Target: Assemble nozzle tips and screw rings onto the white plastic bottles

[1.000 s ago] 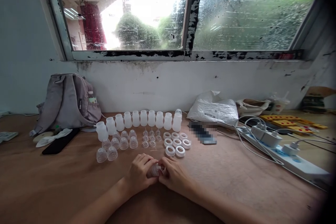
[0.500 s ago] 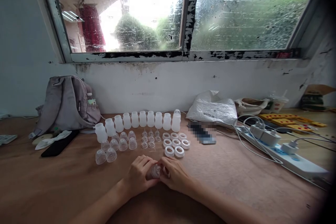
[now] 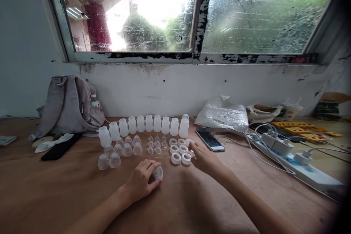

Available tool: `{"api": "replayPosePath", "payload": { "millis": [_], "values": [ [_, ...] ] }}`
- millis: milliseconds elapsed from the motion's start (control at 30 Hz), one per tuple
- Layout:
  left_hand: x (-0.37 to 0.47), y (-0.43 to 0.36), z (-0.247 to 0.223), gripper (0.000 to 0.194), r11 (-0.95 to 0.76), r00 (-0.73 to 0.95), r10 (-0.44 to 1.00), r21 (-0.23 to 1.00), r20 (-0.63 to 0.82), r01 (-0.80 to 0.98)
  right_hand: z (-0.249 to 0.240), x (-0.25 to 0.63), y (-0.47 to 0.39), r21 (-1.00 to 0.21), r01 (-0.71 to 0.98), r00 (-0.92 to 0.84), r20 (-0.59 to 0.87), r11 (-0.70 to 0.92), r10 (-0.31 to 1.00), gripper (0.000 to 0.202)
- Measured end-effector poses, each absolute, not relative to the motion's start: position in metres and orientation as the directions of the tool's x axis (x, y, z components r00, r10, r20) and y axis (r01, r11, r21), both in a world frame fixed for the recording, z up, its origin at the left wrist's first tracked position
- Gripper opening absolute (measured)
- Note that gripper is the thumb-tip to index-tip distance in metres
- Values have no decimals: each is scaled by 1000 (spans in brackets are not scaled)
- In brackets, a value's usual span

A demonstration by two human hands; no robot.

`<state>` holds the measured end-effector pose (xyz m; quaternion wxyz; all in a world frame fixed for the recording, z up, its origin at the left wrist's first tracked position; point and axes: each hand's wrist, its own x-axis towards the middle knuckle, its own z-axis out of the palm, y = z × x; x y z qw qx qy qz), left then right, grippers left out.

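Observation:
My left hand [image 3: 141, 178] is wrapped round a translucent baby bottle [image 3: 158, 172], whose ridged, threaded neck faces right; the palm and fingers hide its body. My right hand [image 3: 201, 155] reaches to the right edge of the group of white screw rings [image 3: 176, 158]. Its fingertips close on a ring there, mostly hidden behind them. Clear bottle teats [image 3: 157, 150] stand in short rows left of the rings. Further left are several clear domed caps [image 3: 115, 159]. Behind them runs a curved row of frosted bottles [image 3: 148, 123]; the rightmost bottle [image 3: 184, 127] wears a clear cap.
A phone [image 3: 212, 140] lies right of the rings. Behind it is a silver bag [image 3: 223, 113]. On the right are a corded power strip [image 3: 298, 161] and yellow pieces [image 3: 296, 130]. At left sit a grey backpack [image 3: 70, 104] and a black flat case [image 3: 59, 150].
My right hand has left the bottle's neck and moved right and up to the rings. My left hand keeps its hold, and the bottle's threaded opening now shows.

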<state>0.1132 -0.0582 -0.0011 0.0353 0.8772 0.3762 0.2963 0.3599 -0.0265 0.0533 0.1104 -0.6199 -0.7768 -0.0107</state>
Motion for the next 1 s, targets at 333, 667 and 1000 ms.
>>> {"api": "replayPosePath", "payload": {
  "millis": [333,667,1000],
  "values": [
    [113,-58,1,37,-709,552,691,289,466,643,59,382,-16,-90,985,-143,29,145,989,9],
    [110,-57,5,35,-695,548,703,274,454,665,28,336,-14,-201,801,-445,432,565,784,17],
    [110,-57,6,34,-700,554,697,263,455,664,25,295,31,146,871,-491,245,469,836,21]
  ]
}}
